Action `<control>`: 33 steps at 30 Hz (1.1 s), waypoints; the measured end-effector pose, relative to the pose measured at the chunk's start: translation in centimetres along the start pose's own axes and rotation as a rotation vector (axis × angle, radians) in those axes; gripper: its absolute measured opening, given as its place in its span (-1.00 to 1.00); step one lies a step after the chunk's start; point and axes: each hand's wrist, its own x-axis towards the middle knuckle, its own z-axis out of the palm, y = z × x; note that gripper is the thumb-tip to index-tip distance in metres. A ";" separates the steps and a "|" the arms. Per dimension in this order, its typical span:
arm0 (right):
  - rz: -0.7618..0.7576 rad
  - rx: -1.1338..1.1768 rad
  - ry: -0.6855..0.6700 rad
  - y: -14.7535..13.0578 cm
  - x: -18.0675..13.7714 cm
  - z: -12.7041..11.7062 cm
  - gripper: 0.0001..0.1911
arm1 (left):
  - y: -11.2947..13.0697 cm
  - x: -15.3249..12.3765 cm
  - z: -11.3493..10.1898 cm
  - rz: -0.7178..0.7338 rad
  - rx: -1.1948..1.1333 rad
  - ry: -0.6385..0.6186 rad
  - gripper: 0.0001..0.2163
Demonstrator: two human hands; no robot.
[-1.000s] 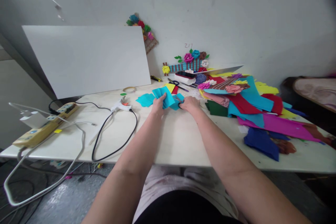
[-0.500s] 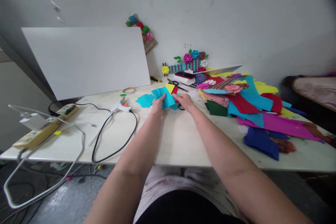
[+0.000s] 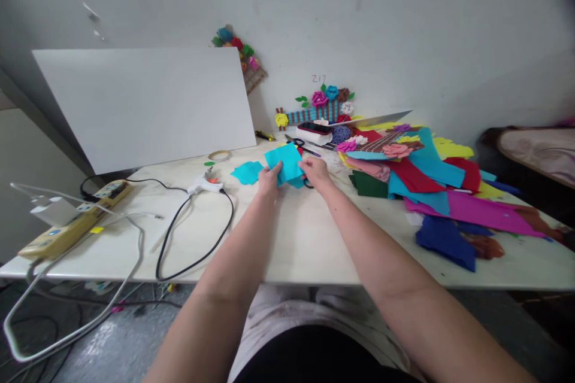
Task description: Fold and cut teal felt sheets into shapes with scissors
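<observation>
A square of turquoise crepe paper (image 3: pixel 284 161) is stretched out flat between both hands above the table. My left hand (image 3: pixel 268 179) pinches its lower left part, thumb on top. With thumb and fingertips, my right hand (image 3: pixel 315 172) grips its right edge. More turquoise paper pieces (image 3: pixel 247 173) lie on the table just left of my left hand, and another bit shows below the square. Black-handled scissors (image 3: pixel 298 143) lie behind the square, partly hidden. A dark loop shows beside my right hand; I cannot make out what it belongs to.
A white glue gun (image 3: pixel 205 184) with a looping black cable rests at left, near a yellow power strip (image 3: pixel 74 221). Colourful paper sheets (image 3: pixel 449 203) pile up at right. A white board (image 3: pixel 144 108) leans on the wall. Behind are a tape roll (image 3: pixel 218 156) and a phone (image 3: pixel 314 128).
The turquoise paper, creased and folded before, now lies smooth and square between my hands. My right hand has closed on its right edge. Yellow and red pieces behind are now mostly covered.
</observation>
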 end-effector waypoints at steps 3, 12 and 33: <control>0.005 0.027 0.028 -0.4 -0.3 -0.1 -0.78 | -0.3 0.4 -0.3 0.052 0.099 0.017 -0.70; 0.163 0.316 0.042 -1.3 -0.7 -0.2 -0.82 | 0.0 0.4 0.0 0.125 0.303 0.064 -0.62; 0.164 0.584 -0.383 -0.8 -0.8 -0.9 -0.84 | -1.3 2.1 -0.9 0.074 0.083 0.146 -0.72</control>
